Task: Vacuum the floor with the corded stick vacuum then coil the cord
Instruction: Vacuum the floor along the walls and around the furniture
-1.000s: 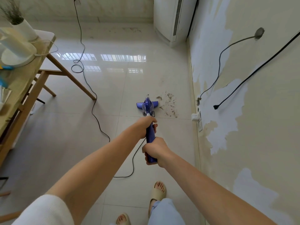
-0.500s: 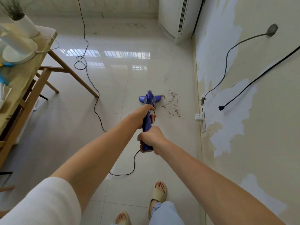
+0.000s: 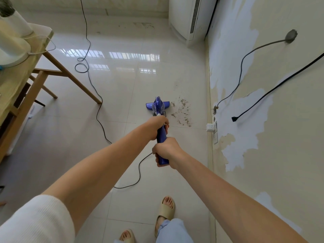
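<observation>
The right hand (image 3: 166,151) is gripping the near end of the blue stick vacuum (image 3: 161,135), fingers curled fully round the handle. Just beyond it, the left hand (image 3: 156,128) is wrapping the shaft higher along, the two hands sitting close together on the same blue bar. The vacuum is running lengthwise away from the person, its long axis pointing forward and down to the floor head (image 3: 157,105), which is lying crosswise on the tiled floor (image 3: 122,95). A patch of dirt (image 3: 183,111) is lying just right of the head, near the wall. The black cord (image 3: 98,109) is trailing from below the hands, looping left and stretching toward the far wall.
</observation>
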Action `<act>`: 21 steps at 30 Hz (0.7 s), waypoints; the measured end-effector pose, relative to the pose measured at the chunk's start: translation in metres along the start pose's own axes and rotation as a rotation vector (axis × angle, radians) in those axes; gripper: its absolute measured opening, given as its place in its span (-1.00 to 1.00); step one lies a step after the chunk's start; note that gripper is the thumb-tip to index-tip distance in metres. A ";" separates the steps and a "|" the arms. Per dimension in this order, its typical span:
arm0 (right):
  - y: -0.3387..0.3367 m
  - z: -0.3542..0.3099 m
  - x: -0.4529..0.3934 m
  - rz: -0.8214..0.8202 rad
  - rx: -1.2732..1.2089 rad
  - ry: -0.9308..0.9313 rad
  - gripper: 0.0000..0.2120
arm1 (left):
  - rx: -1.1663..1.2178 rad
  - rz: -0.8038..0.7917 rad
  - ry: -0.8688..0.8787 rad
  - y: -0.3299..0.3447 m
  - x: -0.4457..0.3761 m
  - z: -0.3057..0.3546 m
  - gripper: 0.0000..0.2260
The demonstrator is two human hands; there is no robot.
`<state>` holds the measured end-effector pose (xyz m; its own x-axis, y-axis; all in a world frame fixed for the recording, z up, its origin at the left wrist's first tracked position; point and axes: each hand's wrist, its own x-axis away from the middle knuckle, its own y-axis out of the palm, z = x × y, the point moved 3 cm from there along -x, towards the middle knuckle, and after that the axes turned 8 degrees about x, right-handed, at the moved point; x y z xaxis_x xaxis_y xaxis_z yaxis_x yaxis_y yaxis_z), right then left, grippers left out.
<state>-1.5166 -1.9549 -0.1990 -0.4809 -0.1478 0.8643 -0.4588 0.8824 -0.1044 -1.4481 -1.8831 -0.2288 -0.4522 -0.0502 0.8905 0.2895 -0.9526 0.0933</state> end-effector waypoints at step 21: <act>-0.008 0.007 0.018 -0.036 0.043 0.017 -0.61 | 0.107 -0.038 -0.063 0.003 0.015 -0.009 -0.94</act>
<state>-1.5268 -1.9679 -0.1863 -0.4507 -0.1712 0.8761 -0.5078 0.8563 -0.0939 -1.4616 -1.8899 -0.2191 -0.4115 0.0070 0.9114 0.3634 -0.9158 0.1712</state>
